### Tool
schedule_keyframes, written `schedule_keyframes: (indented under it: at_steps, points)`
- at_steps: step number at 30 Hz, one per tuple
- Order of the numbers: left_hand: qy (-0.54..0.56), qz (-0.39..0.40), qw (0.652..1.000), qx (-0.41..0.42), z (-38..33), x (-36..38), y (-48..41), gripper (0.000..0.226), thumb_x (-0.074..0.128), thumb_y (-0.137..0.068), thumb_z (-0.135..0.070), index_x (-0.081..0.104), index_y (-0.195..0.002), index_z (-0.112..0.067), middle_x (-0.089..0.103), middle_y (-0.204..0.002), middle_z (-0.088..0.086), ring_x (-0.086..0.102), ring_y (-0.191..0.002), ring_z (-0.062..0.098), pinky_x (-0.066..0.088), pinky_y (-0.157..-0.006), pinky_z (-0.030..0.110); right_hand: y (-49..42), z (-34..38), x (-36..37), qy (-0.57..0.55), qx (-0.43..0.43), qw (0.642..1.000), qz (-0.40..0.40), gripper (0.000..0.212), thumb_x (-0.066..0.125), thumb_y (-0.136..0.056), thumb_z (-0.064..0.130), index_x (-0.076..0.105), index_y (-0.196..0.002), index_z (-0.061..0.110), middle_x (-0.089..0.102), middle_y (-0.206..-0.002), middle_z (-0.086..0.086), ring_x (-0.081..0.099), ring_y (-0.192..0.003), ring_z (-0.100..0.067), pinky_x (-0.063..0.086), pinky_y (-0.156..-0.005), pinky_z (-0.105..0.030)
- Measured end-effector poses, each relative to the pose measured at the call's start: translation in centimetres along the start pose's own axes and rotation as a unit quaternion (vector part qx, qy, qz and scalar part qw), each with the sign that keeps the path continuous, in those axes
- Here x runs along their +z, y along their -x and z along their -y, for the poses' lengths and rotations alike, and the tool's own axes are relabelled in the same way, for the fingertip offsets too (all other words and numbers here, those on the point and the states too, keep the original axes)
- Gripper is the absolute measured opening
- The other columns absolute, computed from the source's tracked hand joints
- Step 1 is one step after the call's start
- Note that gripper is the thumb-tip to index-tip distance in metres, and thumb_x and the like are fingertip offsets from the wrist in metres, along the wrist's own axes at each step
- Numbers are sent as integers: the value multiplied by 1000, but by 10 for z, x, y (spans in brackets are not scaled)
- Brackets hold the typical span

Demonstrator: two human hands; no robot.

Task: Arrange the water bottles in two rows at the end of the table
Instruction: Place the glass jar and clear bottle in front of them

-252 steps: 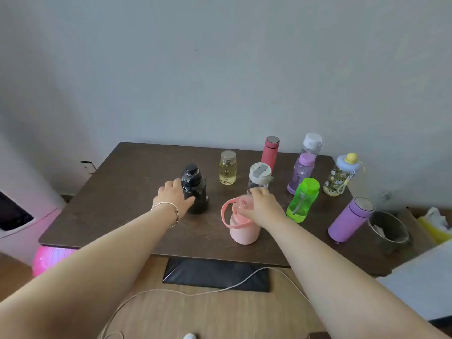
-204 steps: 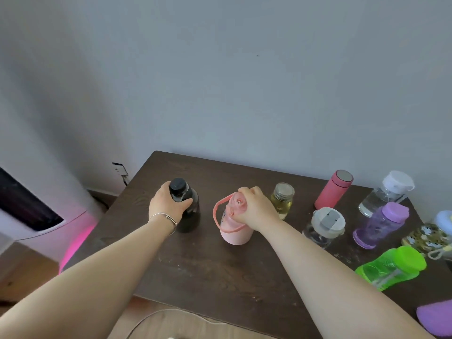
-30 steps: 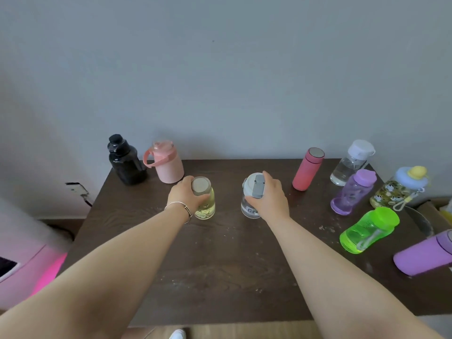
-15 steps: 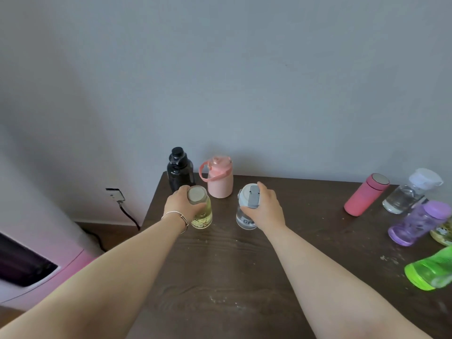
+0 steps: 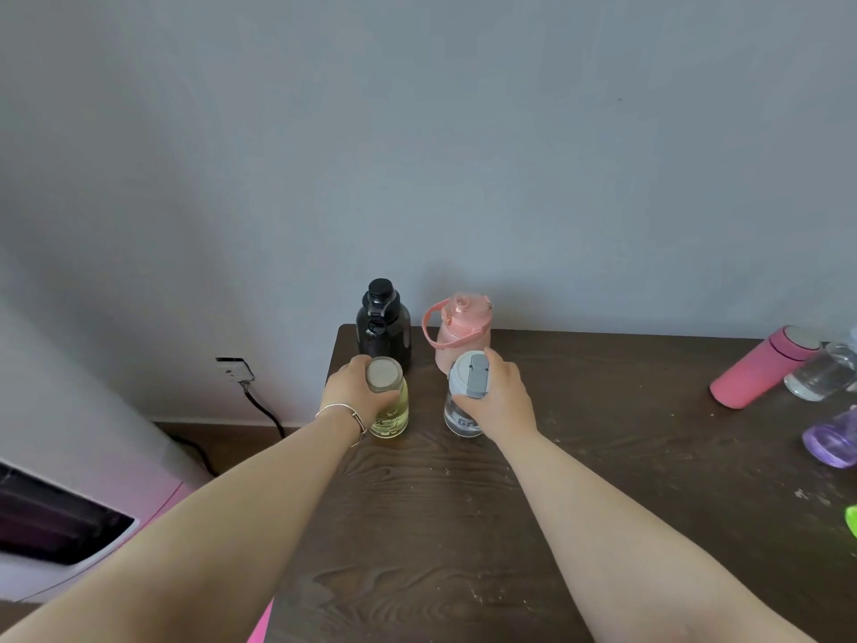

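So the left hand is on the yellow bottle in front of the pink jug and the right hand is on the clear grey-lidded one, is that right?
Not quite. In the head view the left hand holds the yellow bottle in front of the black bottle, not the pink jug. The right hand is on the clear grey-lidded bottle, as you said.

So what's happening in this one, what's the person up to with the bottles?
A person is lining up bottles at the table's left end. The left hand grips a yellow-tinted clear bottle, the right hand a clear bottle with a grey flip lid, in front of a black bottle and a pink handled jug by the wall.
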State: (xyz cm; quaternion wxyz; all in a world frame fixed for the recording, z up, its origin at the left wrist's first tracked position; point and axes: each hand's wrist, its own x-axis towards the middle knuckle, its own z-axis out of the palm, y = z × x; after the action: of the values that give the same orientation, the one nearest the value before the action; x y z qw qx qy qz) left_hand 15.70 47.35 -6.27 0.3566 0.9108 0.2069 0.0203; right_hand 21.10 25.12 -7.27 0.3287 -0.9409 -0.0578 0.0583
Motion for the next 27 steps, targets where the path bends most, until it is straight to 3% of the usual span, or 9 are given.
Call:
schedule_keyframes:
  at_steps: [12, 22, 27]
  points:
    - [-2, 14, 1000, 4, 17, 5, -15, 63, 78, -72, -42, 53, -124, -18, 65, -112, 5, 59, -98, 25, 46, -77, 30, -10, 1, 28, 8, 1, 1000, 0, 81, 81, -73, 45, 34, -138, 32, 46, -130, -2, 55, -114, -19, 55, -89, -36]
    - [-10, 27, 1000, 5, 19, 7, -27, 65, 79, -72, -40, 51, -127, -18, 63, -115, 7, 59, -100, 26, 46, -77, 31, -14, -1, 27, 38, -14, 999, 37, 87, 81, -77, 40, 24, -143, 31, 38, -137, -5, 51, -120, -23, 51, -95, -34]
    - [-50, 62, 997, -1, 14, 8, -34, 75, 77, -75, -35, 41, -136, -11, 53, -130, 12, 56, -112, 30, 49, -90, 39, -12, 1, 25, 75, -17, 996, 36, 90, 78, -79, 40, 20, -146, 29, 36, -139, -8, 48, -122, -24, 50, -96, -36]
